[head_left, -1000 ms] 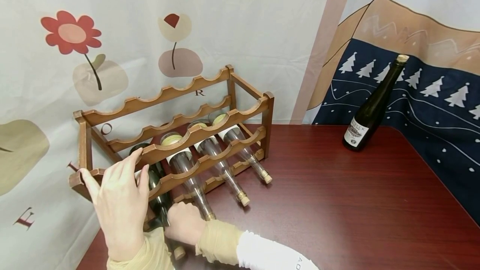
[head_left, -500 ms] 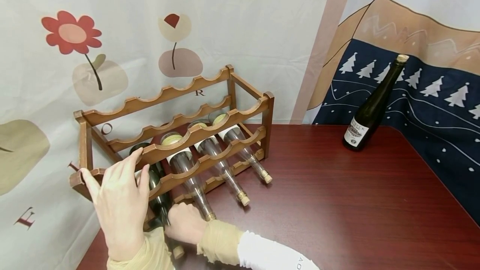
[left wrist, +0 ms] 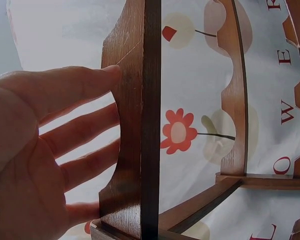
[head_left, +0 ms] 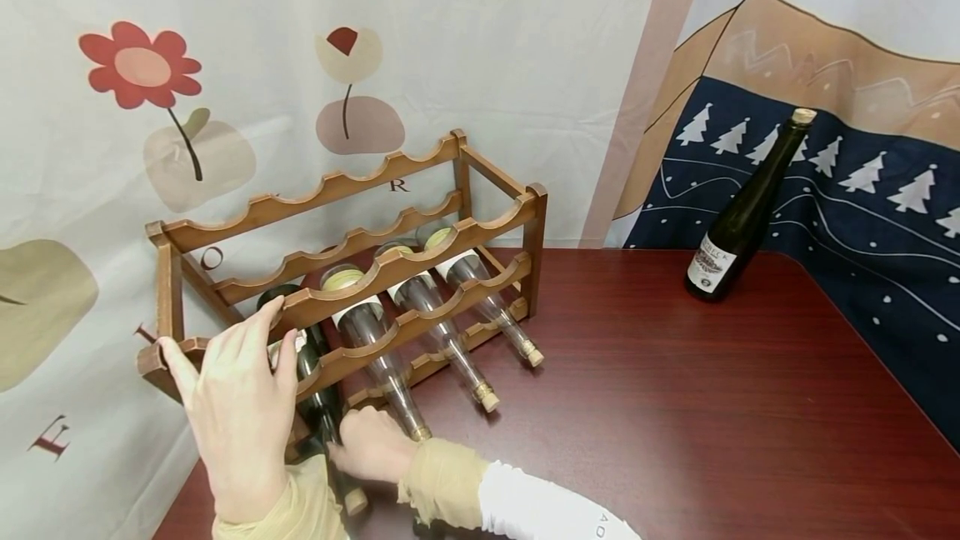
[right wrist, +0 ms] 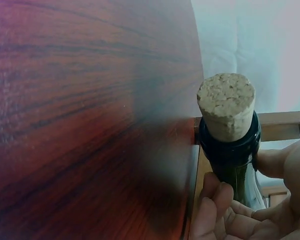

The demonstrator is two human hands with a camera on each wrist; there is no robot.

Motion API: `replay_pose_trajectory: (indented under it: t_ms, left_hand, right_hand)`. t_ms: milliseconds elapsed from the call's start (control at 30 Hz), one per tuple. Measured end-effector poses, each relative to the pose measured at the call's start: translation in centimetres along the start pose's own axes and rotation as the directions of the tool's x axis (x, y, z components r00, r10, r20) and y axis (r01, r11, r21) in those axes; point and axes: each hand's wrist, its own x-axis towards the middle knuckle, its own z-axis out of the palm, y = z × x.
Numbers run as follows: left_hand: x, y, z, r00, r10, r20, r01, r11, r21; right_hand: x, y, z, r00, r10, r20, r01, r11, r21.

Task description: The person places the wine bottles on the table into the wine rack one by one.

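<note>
A wooden wine rack [head_left: 420,269] stands at left in the head view. My left hand [head_left: 242,419] holds the left end of its upper front rail; in the left wrist view the thumb [left wrist: 102,77] lies on the rail's near face and the fingers reach behind it. A dark green wine bottle [head_left: 324,407] lies in the lower left slot, its corked neck toward me. My right hand [head_left: 372,444] is at that neck. In the right wrist view, curled fingers and thumb are around the neck, just below the cork [right wrist: 227,106].
Several clear bottles with corks, such as one clear bottle [head_left: 450,332], lie in the lower row to the right. Another green bottle [head_left: 750,211] stands at the back right of the dark red table [head_left: 675,407]. A printed cloth [head_left: 510,65] hangs behind the rack.
My right hand has shifted slightly to the right along the bottle's neck, and its fingers look a little blurred now. The left hand and the rack have stayed in place.
</note>
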Motion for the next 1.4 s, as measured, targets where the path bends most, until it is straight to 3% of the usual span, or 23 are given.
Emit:
replay_pose_trajectory:
  t_ms: [367, 1133, 1400]
  left_hand:
    - [-0.04, 0.01, 0.00, 1.000, 0.006, 0.000, -0.006, 1.000, -0.003]
    - [-0.08, -0.03, -0.02, 1.000, 0.000, -0.007, 0.000, 1.000, 0.003]
    - [-0.04, -0.01, 0.01, 1.000, -0.003, -0.002, 0.003, 1.000, 0.006]
  right_hand:
    - [0.12, 0.21, 0.05, 0.998, 0.009, 0.059, -0.013, 0.998, 0.054]
    - [-0.13, 0.06, -0.17, 0.991, 0.070, 0.113, -0.085, 0.987, 0.137]
    - [-0.04, 0.23, -0.26, 0.992, 0.055, 0.117, -0.074, 0.985, 0.159]
